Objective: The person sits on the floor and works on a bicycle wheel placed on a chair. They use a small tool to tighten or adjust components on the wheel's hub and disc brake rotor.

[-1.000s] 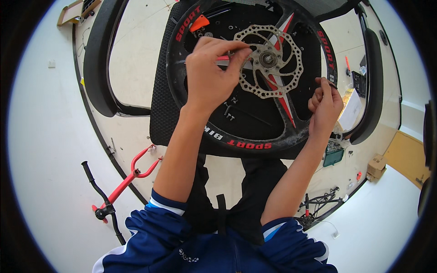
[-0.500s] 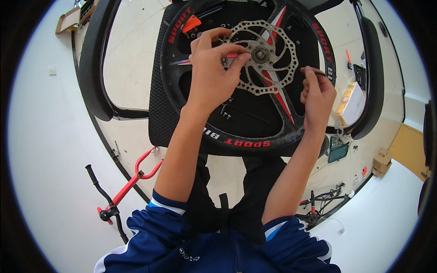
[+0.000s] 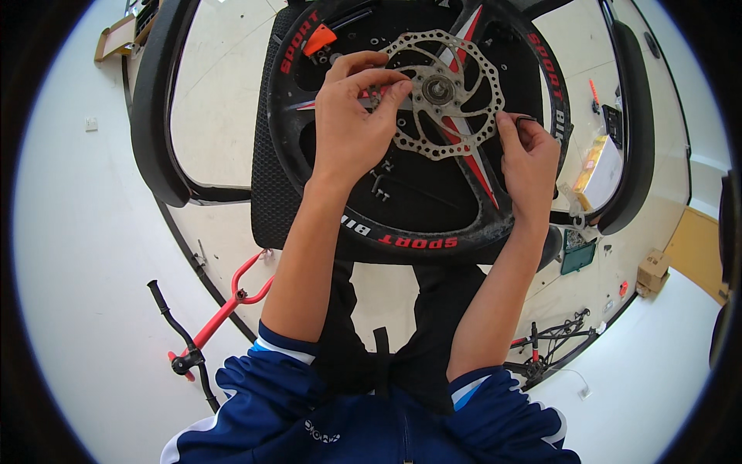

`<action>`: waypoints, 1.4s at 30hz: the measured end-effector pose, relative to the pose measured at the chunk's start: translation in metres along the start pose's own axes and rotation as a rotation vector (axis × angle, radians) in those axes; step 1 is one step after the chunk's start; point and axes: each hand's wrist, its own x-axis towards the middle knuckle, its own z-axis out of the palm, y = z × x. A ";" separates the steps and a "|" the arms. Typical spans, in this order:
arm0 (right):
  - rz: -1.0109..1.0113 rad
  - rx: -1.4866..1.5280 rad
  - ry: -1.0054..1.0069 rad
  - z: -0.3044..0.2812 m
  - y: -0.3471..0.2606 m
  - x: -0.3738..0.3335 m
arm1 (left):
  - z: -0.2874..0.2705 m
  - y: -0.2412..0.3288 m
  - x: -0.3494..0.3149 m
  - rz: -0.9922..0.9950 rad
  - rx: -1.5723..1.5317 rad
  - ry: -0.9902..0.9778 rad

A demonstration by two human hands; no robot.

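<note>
Rotor (image 3: pixel 448 93) sits flat on the hub of the black wheel (image 3: pixel 417 232), which lies on a black chair seat (image 3: pixel 267 193) in front of the person. Left hand (image 3: pixel 352 124) is closed on the rotor's left edge, fingertips pinching a small part there; looks like a bolt, too small to be sure. Right hand (image 3: pixel 529 158) is off the rotor, just beside its right edge over the rim, fingers closed on a small dark bent tool (image 3: pixel 525 120), likely a hex key.

Progress, as a judgement: rotor is placed and centred, fastening is underway. How many bolts are in can't be told. A few small dark screws (image 3: pixel 379 182) lie loose on the seat between the spokes, so some fixing probably remains. Orange part (image 3: pixel 318 39) sits at upper left, untouched.
</note>
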 end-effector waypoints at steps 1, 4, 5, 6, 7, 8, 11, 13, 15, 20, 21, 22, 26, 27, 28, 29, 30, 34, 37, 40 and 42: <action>0.003 -0.004 0.008 0.000 -0.001 -0.001 | 0.000 0.002 0.000 -0.026 -0.012 -0.003; 0.055 0.004 0.075 -0.001 -0.002 0.001 | -0.001 0.008 -0.003 0.130 0.169 0.044; 0.080 0.009 0.106 -0.003 -0.002 0.003 | -0.001 0.009 -0.003 0.130 0.178 0.043; 0.078 0.016 0.091 -0.004 -0.002 0.003 | 0.000 0.009 -0.005 0.130 0.187 0.042; 0.077 0.023 0.076 -0.005 -0.001 0.002 | 0.001 0.009 -0.005 0.130 0.195 0.042; 0.076 0.030 0.061 -0.005 -0.001 0.002 | 0.001 0.008 -0.005 0.118 0.178 0.035; 0.029 0.006 -0.010 -0.002 0.004 0.001 | 0.002 0.005 -0.004 0.086 0.125 0.017; 0.032 0.010 -0.024 -0.002 0.003 0.001 | 0.002 0.003 -0.003 0.069 0.085 0.007; 0.038 0.016 -0.025 -0.001 0.003 0.001 | 0.002 0.003 -0.003 0.067 0.085 0.002; 0.036 -0.002 -0.024 -0.001 0.002 0.001 | 0.002 0.004 -0.003 0.066 0.093 0.000; 0.036 -0.008 -0.025 -0.001 0.002 0.001 | 0.002 0.004 -0.003 0.066 0.095 0.000; 0.029 -0.012 -0.022 0.000 0.001 0.000 | 0.002 0.004 -0.003 0.065 0.096 0.000; 0.012 -0.022 -0.014 0.000 0.000 -0.001 | 0.002 0.004 -0.003 0.072 0.107 -0.002; 0.012 -0.022 -0.015 0.000 0.000 -0.001 | 0.003 0.004 -0.003 0.073 0.107 -0.002; 0.017 -0.021 -0.017 0.000 0.000 -0.001 | 0.003 0.004 -0.003 0.073 0.106 -0.003; 0.022 -0.019 -0.022 0.000 0.000 -0.001 | 0.002 0.004 -0.003 0.069 0.103 -0.002; 0.027 -0.017 -0.026 -0.001 0.000 -0.001 | 0.002 0.004 -0.003 0.064 0.100 -0.002; 0.034 -0.016 -0.022 -0.002 0.002 0.001 | 0.002 0.006 -0.005 0.036 0.095 -0.011; 0.042 0.020 -0.002 -0.001 0.000 0.000 | 0.003 0.006 -0.005 0.028 0.095 -0.004; 0.052 0.025 0.006 -0.001 0.000 0.000 | 0.005 0.005 -0.006 0.018 0.080 -0.006; 0.043 0.022 -0.004 -0.001 0.001 0.001 | 0.006 0.005 -0.007 0.016 0.141 -0.006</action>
